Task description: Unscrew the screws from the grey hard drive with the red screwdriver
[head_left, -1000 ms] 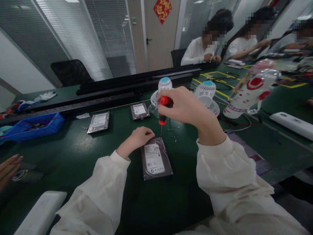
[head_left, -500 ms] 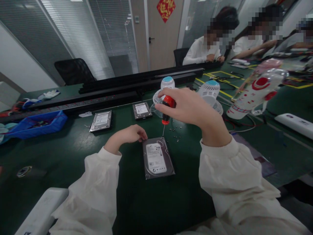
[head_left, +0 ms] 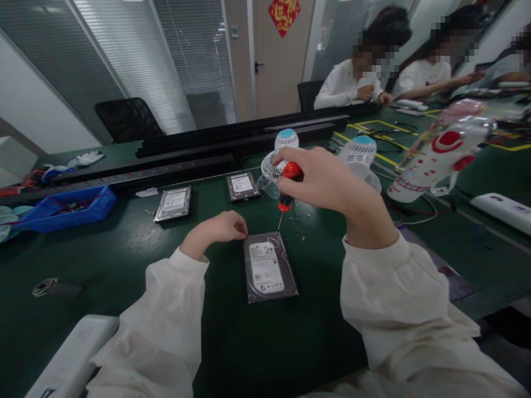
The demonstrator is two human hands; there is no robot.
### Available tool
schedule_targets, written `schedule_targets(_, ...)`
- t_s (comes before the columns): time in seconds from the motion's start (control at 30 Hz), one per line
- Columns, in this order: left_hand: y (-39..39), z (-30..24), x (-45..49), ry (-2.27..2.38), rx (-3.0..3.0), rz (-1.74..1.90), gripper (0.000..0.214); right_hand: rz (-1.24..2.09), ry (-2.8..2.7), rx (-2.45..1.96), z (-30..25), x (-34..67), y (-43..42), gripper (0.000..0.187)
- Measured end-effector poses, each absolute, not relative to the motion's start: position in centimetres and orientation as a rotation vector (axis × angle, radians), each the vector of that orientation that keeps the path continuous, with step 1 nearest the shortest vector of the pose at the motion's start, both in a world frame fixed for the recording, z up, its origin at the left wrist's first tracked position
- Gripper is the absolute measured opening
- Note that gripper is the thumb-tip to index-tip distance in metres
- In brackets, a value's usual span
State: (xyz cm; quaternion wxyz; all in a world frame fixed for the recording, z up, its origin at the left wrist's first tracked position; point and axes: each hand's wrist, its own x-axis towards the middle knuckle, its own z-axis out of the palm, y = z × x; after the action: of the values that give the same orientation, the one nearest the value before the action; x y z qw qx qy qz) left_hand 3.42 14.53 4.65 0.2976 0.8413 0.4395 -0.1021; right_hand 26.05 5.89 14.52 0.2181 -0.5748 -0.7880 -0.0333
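A hard drive with a white label lies flat on the green table in front of me. My right hand is wrapped round the red and black handle of a screwdriver. Its thin shaft points down, and the tip meets the drive's far edge near the right corner. The screw under the tip is too small to make out. At the far left corner of the drive, my left hand has its fingers curled together against the edge. Several small screws are scattered just beyond the drive, to the right.
Two more hard drives lie farther back. A blue tray with small parts stands left. White fans and a clear bottle stand right. Black rails run across the back. Co-workers sit at the far right.
The screwdriver handle leans slightly more to the right, and my right fingers have shifted on it. My left fingers are drawn closer together at the drive's corner. The whole view has shifted slightly.
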Motion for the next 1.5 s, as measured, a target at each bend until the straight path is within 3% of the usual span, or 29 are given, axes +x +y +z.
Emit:
schedule_targets(0.1, 14.50, 4.76, 3.46, 1.188, 2.232, -0.298, 0.017, -0.040, -2.225, -1.586, 14.59, 26.17, 5.77, 0.042)
schedule_targets(0.33, 14.32, 4.70, 3.58, 1.199, 2.237, -0.310, 0.016, -0.094, -2.162, -1.584, 14.20, 26.27, 6.09, 0.033)
schedule_targets(0.43, 14.37, 4.62, 3.57, 1.202, 2.240, -0.304, 0.016, -0.006, -2.179, -1.500, 14.25, 26.57, 6.07, 0.044)
schedule_targets(0.6, 14.52, 4.57, 3.62, 1.205, 2.240, -0.311, 0.015, -0.052, -2.224, -1.435, 14.10, 26.45, 6.29, 0.019)
schedule_targets(0.73, 14.50, 4.57, 3.66, 1.211, 2.252, -0.310, 0.014, -0.227, -2.124, -1.481, 13.84, 26.12, 6.51, 0.030)
schedule_targets(0.9, 14.68, 4.36, 3.63, 1.221, 2.231, -0.316, 0.013, -0.064, -2.222, -1.287, 14.06, 26.56, 6.31, 0.015)
schedule_targets(1.17, 14.73, 4.31, 3.68, 1.231, 2.231, -0.327, 0.013, -0.056, -2.140, -1.295, 14.04, 26.00, 6.54, 0.028)
schedule_targets(1.3, 14.81, 4.22, 3.55, 1.223, 2.239, -0.322, 0.015, -0.033, -2.165, -1.355, 14.10, 25.91, 6.24, 0.046)
schedule_targets(1.5, 14.77, 4.19, 3.56, 1.203, 2.256, -0.317, 0.013, -0.110, -2.138, -1.428, 13.65, 25.94, 6.42, 0.046)
